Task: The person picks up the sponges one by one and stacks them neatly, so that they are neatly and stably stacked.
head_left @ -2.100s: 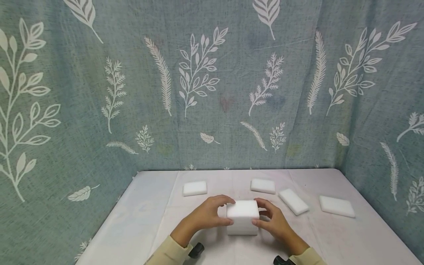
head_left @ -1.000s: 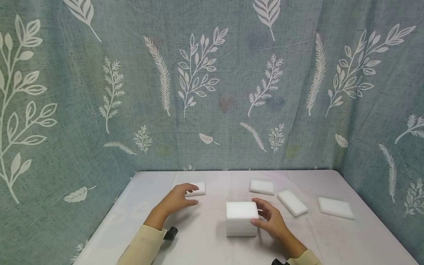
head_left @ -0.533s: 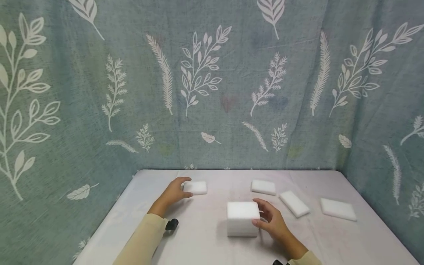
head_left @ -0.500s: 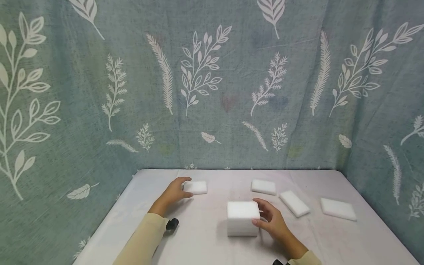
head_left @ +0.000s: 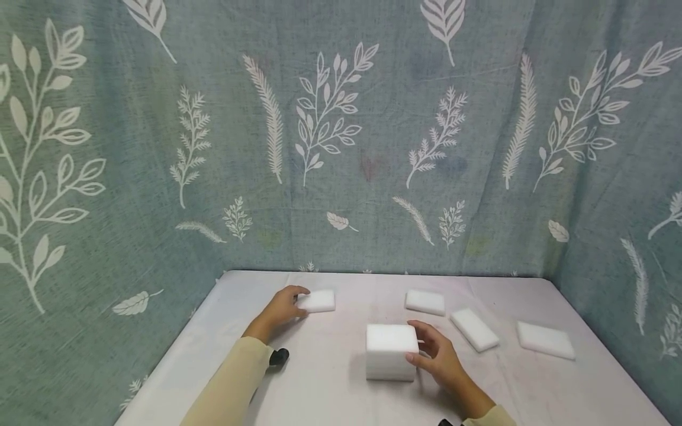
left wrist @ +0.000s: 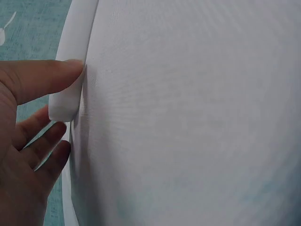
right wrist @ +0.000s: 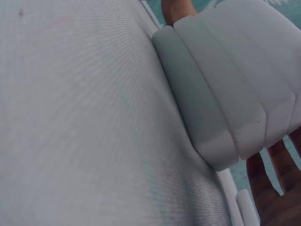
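Note:
At the back left of the table, my left hand [head_left: 280,309] pinches the left end of a white block [head_left: 321,301] lying flat. In the left wrist view the thumb of the left hand [left wrist: 35,117] presses the face of that block [left wrist: 70,101], the other fingers at its end and far side. Nearer the front stands a stack of several white blocks [head_left: 391,352]. Around its right end my right hand [head_left: 441,361] rests, thumb at the front corner, index finger at the back. The right wrist view shows fingers of the right hand [right wrist: 277,188] against the end of the stack [right wrist: 225,94].
Right of the stack and farther back lie three loose white blocks: one at the back [head_left: 425,302], one set diagonally [head_left: 474,329] and one at the far right [head_left: 546,339]. A leaf-patterned curtain [head_left: 373,148] stands behind and beside the pale table [head_left: 314,390].
My left hand left the stack, moved to the back left and closed on the end of the block there. My right hand stays at the stack.

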Motion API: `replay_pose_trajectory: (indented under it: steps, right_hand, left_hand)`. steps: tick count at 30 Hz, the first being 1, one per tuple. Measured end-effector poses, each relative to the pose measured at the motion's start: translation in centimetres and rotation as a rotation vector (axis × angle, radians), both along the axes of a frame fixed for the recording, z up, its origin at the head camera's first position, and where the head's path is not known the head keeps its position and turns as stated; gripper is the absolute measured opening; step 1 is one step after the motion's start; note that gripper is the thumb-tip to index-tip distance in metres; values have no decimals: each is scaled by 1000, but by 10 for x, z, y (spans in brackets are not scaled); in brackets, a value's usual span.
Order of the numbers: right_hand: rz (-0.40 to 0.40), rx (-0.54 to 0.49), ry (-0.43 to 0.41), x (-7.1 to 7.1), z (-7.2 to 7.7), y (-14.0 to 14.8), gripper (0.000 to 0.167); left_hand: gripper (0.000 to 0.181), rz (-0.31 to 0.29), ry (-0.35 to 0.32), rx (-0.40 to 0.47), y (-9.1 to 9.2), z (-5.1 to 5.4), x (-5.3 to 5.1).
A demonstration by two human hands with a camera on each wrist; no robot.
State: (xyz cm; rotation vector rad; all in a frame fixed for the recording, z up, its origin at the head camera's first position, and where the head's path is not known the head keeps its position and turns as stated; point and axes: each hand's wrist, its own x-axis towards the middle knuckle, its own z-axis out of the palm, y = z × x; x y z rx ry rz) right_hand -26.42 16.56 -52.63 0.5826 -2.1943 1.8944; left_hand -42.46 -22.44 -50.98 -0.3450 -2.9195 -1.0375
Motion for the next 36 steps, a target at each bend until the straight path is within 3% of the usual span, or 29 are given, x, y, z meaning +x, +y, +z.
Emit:
replay_pose_trajectory:
  steps: [7, 12, 17, 21, 26, 31, 36]
  right_hand:
    - [-10, 6, -6, 3, -3, 2, 61]
    - [-25, 10, -18, 4, -3, 2, 62]
    - [-13, 18, -14, 4, -1, 1, 62]
    - [-6, 19, -11, 2, 1, 1, 62]
    - [-3, 15, -1, 3, 1, 1, 62]
    - [10, 20, 11, 2, -1, 1, 62]
    - [15, 18, 25, 0, -2, 2, 62]
  left_hand:
    - [50, -12, 28, 22, 2, -2, 7]
    - [45, -54, 71, 39, 8, 4, 15]
    - [45, -91, 101, 87, 23, 19, 29]
    - [45, -156, 164, 117, 41, 33, 40]
    - [46, -245, 189, 132, 61, 50, 61]
    - [44, -309, 221, 143, 70, 65, 82]
    - [45, -343, 225, 168, 76, 74, 96]
